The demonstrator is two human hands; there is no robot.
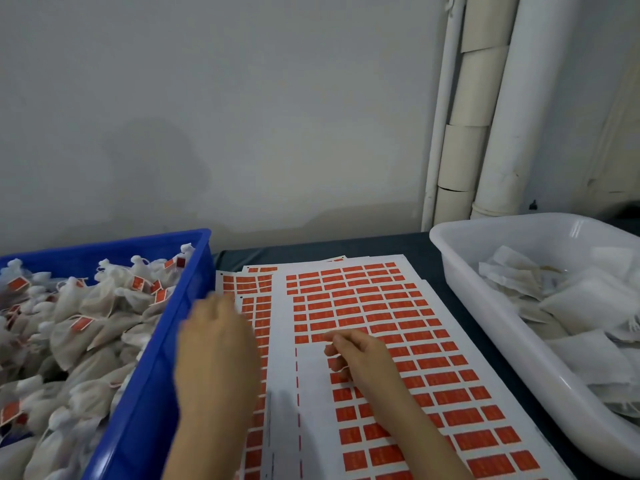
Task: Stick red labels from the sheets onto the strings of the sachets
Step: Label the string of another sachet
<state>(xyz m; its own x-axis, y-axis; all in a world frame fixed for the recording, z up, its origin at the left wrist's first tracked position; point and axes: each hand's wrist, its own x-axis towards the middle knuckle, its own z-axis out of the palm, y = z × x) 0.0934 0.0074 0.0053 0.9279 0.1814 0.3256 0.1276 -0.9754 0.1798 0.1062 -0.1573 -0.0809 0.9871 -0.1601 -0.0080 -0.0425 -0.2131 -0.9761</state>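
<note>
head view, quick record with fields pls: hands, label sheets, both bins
left hand: blurred, above the sheets beside the blue bin, holds nothing visible
right hand: fingertips pinched at a red label on the top sheet
label sheets: stacked on the dark table, lower-left block of the top sheet already bare
blue bin: left, sachets with red labels on strings
white bin: right, flat white sachets, no labels seen

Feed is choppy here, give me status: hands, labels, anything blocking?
Left hand open, blurred, beside blue plastic crate. Right hand pinching at red labels on white sheet. Nothing in the way.
</note>
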